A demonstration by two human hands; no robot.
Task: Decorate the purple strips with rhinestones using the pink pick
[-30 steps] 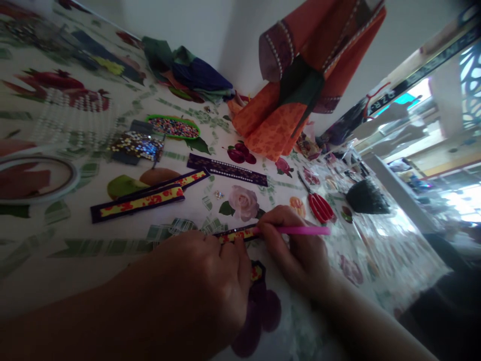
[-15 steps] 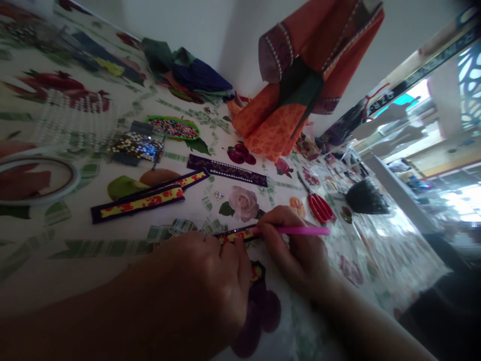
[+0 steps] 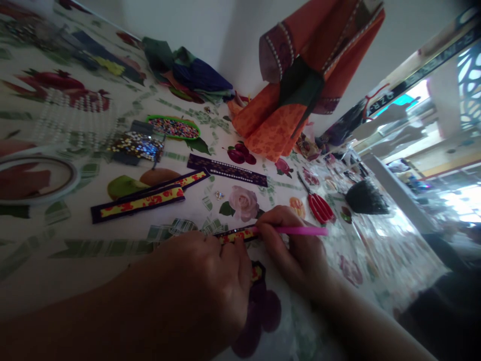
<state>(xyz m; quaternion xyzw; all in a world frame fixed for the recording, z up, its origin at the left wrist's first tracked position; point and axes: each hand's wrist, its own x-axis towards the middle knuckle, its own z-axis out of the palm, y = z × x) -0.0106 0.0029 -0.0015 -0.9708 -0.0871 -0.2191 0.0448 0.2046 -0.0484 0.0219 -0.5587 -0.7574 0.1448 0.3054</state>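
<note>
My left hand (image 3: 210, 286) is closed on a fabric strip (image 3: 238, 234) with a yellow and red floral middle, a dark purple border and small shiny stones along its upper edge. Another bit of that patterned cloth (image 3: 256, 273) shows beside my left fingers. My right hand (image 3: 296, 245) pinches a slim pink pen-like stick (image 3: 304, 231), its tip at the right end of the strip. Just above lie a few small rhinestones (image 3: 219, 195). Two more floral strips (image 3: 150, 199) and a purple strip with rows of stones (image 3: 229, 170) rest beyond my hands.
Farther back are a green dish of mixed beads (image 3: 173, 128), a heap of sequins (image 3: 139, 146), white bead strings (image 3: 75, 115) and a roll of tape (image 3: 75, 175). An orange doll-sized robe (image 3: 278, 120) stands by the wall. Red-handled scissors (image 3: 320, 206) lie right.
The far end of the pink stick has shifted very slightly left. Both hands and the strip stay nearly in place.
</note>
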